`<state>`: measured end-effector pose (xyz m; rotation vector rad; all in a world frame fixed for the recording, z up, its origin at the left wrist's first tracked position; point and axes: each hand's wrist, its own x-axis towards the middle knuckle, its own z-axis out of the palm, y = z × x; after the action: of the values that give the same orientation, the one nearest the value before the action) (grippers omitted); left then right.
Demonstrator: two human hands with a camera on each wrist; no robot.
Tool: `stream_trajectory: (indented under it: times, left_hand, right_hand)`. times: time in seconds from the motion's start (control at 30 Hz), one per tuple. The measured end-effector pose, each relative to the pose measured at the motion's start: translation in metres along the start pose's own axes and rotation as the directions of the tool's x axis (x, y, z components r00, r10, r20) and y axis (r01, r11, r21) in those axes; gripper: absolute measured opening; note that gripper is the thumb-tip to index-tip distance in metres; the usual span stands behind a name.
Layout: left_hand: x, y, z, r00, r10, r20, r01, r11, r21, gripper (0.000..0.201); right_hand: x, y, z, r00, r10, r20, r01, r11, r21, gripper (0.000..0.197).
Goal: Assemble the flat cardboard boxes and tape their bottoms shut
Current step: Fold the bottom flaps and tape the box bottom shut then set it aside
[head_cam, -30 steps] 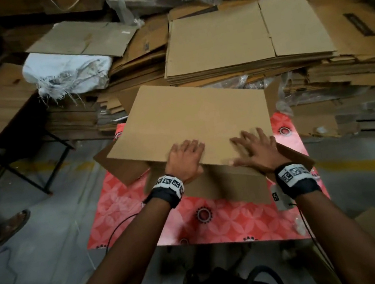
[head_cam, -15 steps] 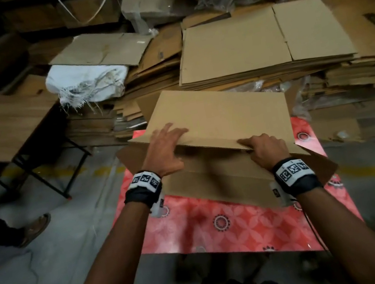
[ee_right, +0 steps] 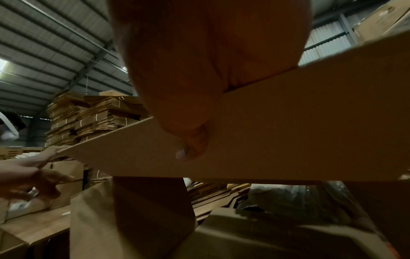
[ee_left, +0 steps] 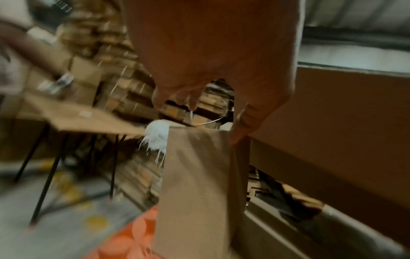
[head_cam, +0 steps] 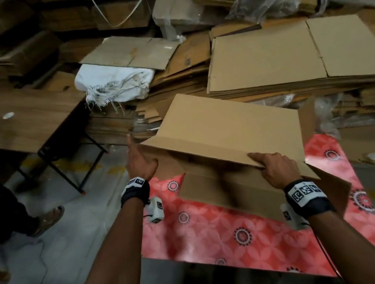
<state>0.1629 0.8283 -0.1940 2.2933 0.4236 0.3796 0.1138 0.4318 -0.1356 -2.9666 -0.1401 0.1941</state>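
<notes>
We found one box [head_cam: 227, 132] at the centre of the head frame, partly opened and raised above the desk [head_cam: 222, 233], which carried a red patterned cover. Its broad upper panel tilted up and away from the camera; a lower panel and a flap hung beneath it toward the desk.

The right hand [head_cam: 277, 169] sat at the near edge of the upper panel, right of centre. Its grip was closed on that edge: the right wrist view showed the thumb [ee_right: 195, 143] pressed flat against the panel face with the cardboard running into the palm.

The left hand [head_cam: 140, 161] stood at the box's left end, left of centre in the head frame. In the left wrist view the thumb [ee_left: 246, 121] touched the top edge of a narrow side flap [ee_left: 197, 184], while the other fingers [ee_left: 177, 94] hung loosely apart and clear of the cardboard. We recorded this grip as relaxed and open, touching but not clasping. That view was blurred.

Behind the desk, across the upper right of the head frame, lay a stack of flat cardboard [head_cam: 292, 58]. A white sack [head_cam: 116, 84] rested on further cardboard at upper centre-left. A wooden table [head_cam: 15, 124] on black legs stood at the left, and another person's sandalled foot [head_cam: 50, 220] showed on the floor at the lower left.
</notes>
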Motion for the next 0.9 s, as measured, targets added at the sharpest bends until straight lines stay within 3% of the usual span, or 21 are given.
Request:
stream_trajectory:
  times: [0.17,0.23,0.33,0.5,0.6,0.7,0.8,0.9]
  left_hand:
    - [0.02,-0.049,0.01,1.0,-0.025,0.006,0.025,0.999,-0.037,0.115]
    - [0.027,-0.054,0.011,0.998,-0.062,0.033,0.061,0.998,0.013,0.117]
    - [0.041,-0.058,0.013,0.991,-0.041,0.131,0.017,0.984,0.175,0.112]
    - [0.065,-0.049,0.015,0.967,-0.056,0.248,-0.018,0.958,0.286,0.059]
    - [0.072,-0.046,0.015,0.938,0.005,0.348,-0.028,0.998,0.063,0.048]
    - [0.056,-0.023,0.005,0.934,-0.017,0.356,0.108,0.965,-0.239,0.036]
    - [0.032,-0.002,-0.008,0.899,-0.219,0.38,0.396,0.776,-0.491,0.028]
    - [0.009,-0.005,-0.021,0.865,-0.335,0.374,0.5,0.64,-0.584,0.038]
  right_hand:
    - [0.0,-0.012,0.005,1.0,0.004,0.021,-0.005,1.0,0.025,0.074]
    - [0.0,-0.012,0.006,1.0,0.003,0.02,-0.004,1.0,0.02,0.076]
    - [-0.001,-0.011,0.005,1.0,0.011,0.025,-0.011,1.0,0.014,0.078]
    - [0.002,0.0,0.001,0.999,0.038,0.021,-0.038,0.999,0.014,0.075]
    - [0.005,0.008,0.002,0.999,0.032,0.013,-0.032,0.999,0.018,0.073]
    - [0.007,0.006,0.004,0.999,0.04,0.02,-0.04,0.999,0.025,0.075]
    - [0.008,-0.006,0.007,0.999,0.031,0.025,-0.032,0.999,0.025,0.077]
    - [0.01,-0.02,0.015,0.999,-0.004,0.044,0.003,1.0,0.03,0.077]
